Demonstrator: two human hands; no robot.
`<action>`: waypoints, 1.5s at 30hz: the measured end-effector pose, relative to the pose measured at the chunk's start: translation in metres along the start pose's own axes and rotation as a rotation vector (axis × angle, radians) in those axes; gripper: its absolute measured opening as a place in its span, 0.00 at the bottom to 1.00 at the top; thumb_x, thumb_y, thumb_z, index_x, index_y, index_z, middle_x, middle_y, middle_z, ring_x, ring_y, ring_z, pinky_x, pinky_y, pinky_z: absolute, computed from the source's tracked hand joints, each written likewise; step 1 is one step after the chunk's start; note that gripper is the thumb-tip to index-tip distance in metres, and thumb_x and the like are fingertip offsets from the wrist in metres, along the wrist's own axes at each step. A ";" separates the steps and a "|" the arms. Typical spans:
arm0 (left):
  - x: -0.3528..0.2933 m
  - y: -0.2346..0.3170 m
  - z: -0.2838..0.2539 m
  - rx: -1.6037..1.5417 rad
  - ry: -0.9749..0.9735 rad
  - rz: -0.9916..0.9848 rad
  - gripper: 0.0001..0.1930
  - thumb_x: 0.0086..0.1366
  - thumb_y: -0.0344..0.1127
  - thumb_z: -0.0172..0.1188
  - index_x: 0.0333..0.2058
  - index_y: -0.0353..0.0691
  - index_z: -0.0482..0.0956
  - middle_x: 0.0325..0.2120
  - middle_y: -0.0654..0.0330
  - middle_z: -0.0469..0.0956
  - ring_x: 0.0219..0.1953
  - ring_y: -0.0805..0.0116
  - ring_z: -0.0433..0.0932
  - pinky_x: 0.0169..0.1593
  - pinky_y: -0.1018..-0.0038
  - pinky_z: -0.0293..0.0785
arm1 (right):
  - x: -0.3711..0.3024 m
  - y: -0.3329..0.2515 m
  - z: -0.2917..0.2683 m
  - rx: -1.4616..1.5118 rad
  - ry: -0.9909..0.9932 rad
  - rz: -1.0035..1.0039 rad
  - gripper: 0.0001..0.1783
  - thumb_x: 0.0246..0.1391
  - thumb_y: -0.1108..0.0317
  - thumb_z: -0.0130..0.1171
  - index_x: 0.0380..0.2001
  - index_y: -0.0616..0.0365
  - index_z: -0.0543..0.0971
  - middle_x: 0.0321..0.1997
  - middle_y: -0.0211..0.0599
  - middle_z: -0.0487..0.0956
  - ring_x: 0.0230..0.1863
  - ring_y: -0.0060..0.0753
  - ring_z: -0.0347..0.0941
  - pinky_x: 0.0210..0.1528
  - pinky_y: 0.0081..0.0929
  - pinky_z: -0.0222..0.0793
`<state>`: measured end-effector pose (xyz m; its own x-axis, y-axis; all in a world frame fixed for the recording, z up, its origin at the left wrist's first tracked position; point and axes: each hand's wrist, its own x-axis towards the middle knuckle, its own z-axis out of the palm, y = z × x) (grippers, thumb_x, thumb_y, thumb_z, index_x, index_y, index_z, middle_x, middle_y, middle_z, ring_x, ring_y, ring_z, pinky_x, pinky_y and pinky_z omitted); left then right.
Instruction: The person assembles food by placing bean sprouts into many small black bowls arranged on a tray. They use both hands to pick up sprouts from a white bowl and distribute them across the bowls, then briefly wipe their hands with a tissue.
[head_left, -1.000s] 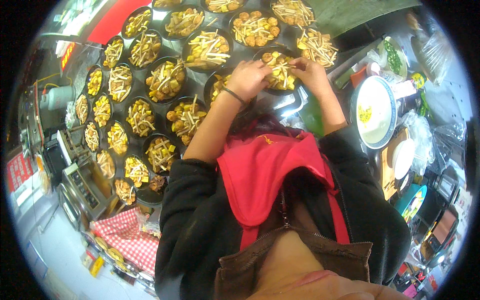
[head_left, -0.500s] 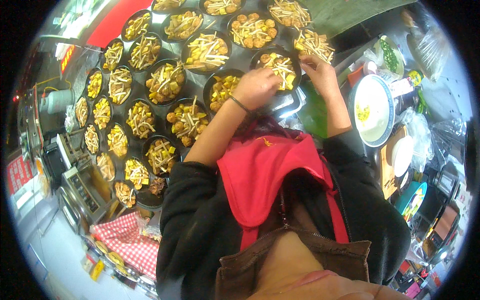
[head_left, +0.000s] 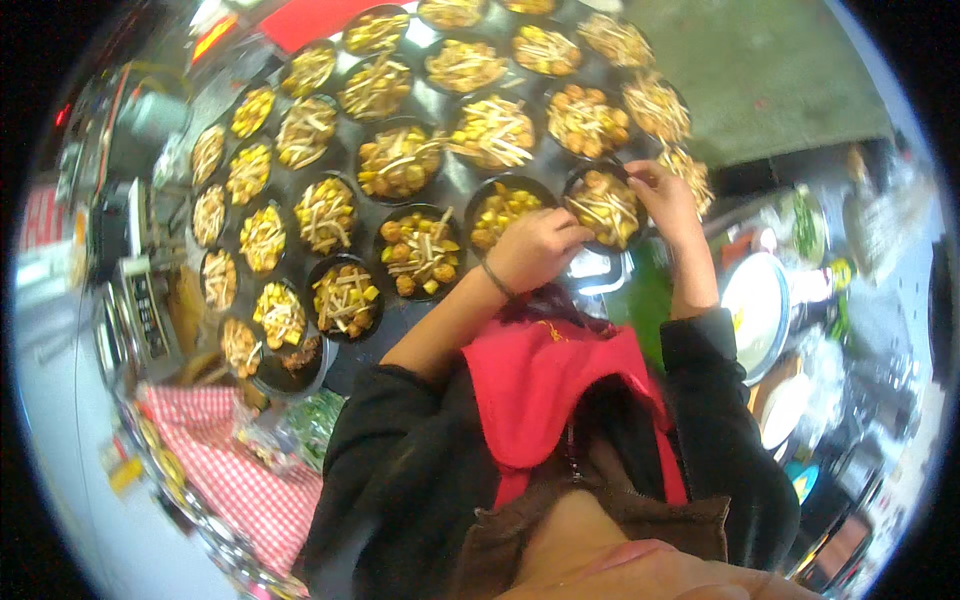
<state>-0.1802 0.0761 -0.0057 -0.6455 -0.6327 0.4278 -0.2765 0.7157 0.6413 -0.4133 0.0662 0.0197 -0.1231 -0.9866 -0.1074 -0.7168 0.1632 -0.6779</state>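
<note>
A round black bowl (head_left: 603,207) of pale sticks, yellow chunks and browned balls sits between my two hands. My left hand (head_left: 540,247) is closed at its lower left rim, fingers bent against the edge. On the opposite side my right hand (head_left: 668,200) pinches the upper right rim, thumb and fingers close together. Just left of it stands another black bowl (head_left: 505,212), holding mostly yellow chunks, partly behind my left hand. A bowl heaped with pale sticks (head_left: 688,180) is partly covered by my right hand.
Several similar filled black bowls (head_left: 420,250) crowd the metal table in rows to the left and far side. At right stand a large white basin with a blue rim (head_left: 757,312) and clear plastic bags (head_left: 825,290). A red-and-white checked cloth (head_left: 230,460) lies at lower left.
The view has shifted, so the bowls appear lower and further right. My left hand has drawn back from over the bowl's food to its left rim. My right hand stays at the right rim.
</note>
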 end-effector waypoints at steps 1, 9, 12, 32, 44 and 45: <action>-0.005 0.000 -0.010 -0.006 -0.007 -0.047 0.09 0.50 0.30 0.61 0.33 0.44 0.78 0.29 0.60 0.74 0.31 0.60 0.75 0.34 0.70 0.73 | 0.013 -0.007 0.005 0.111 -0.020 -0.009 0.12 0.50 0.70 0.56 0.39 0.58 0.77 0.34 0.37 0.79 0.36 0.28 0.76 0.39 0.23 0.69; -0.070 0.006 -0.091 -0.047 0.282 -0.334 0.12 0.52 0.29 0.62 0.38 0.43 0.79 0.31 0.57 0.75 0.32 0.61 0.76 0.36 0.72 0.73 | 0.113 -0.059 0.024 -0.019 -0.065 -0.246 0.12 0.49 0.70 0.56 0.40 0.59 0.76 0.34 0.36 0.80 0.36 0.29 0.77 0.39 0.23 0.70; -0.097 0.006 -0.110 -0.085 0.377 -0.446 0.13 0.51 0.27 0.62 0.38 0.42 0.79 0.31 0.56 0.75 0.33 0.61 0.76 0.35 0.73 0.73 | 0.141 -0.069 0.039 -0.037 -0.072 -0.297 0.13 0.49 0.70 0.57 0.39 0.59 0.77 0.36 0.39 0.80 0.38 0.34 0.77 0.41 0.26 0.70; -0.115 -0.016 -0.130 -0.133 0.413 -0.529 0.14 0.51 0.21 0.61 0.38 0.38 0.78 0.32 0.56 0.75 0.33 0.63 0.75 0.36 0.74 0.72 | 0.290 -0.036 0.047 -0.273 0.192 -0.227 0.18 0.46 0.61 0.57 0.42 0.54 0.76 0.38 0.43 0.79 0.41 0.41 0.76 0.44 0.30 0.69; -0.109 -0.023 -0.115 -0.096 0.449 -0.665 0.13 0.52 0.21 0.60 0.38 0.38 0.78 0.33 0.56 0.75 0.36 0.64 0.75 0.39 0.75 0.71 | 0.424 -0.039 0.107 -0.563 0.296 -0.345 0.20 0.47 0.61 0.57 0.46 0.42 0.74 0.44 0.44 0.75 0.45 0.47 0.72 0.47 0.38 0.68; -0.108 -0.023 -0.114 -0.087 0.459 -0.661 0.13 0.52 0.21 0.60 0.38 0.38 0.78 0.33 0.56 0.75 0.36 0.64 0.75 0.39 0.75 0.71 | 0.425 -0.040 0.106 -0.536 0.332 -0.424 0.19 0.47 0.63 0.55 0.46 0.43 0.74 0.46 0.44 0.74 0.46 0.46 0.71 0.47 0.38 0.68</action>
<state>-0.0224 0.0944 0.0061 -0.0067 -0.9887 0.1496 -0.4297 0.1379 0.8924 -0.3646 -0.3606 -0.0761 0.0977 -0.9256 0.3656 -0.9738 -0.1648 -0.1568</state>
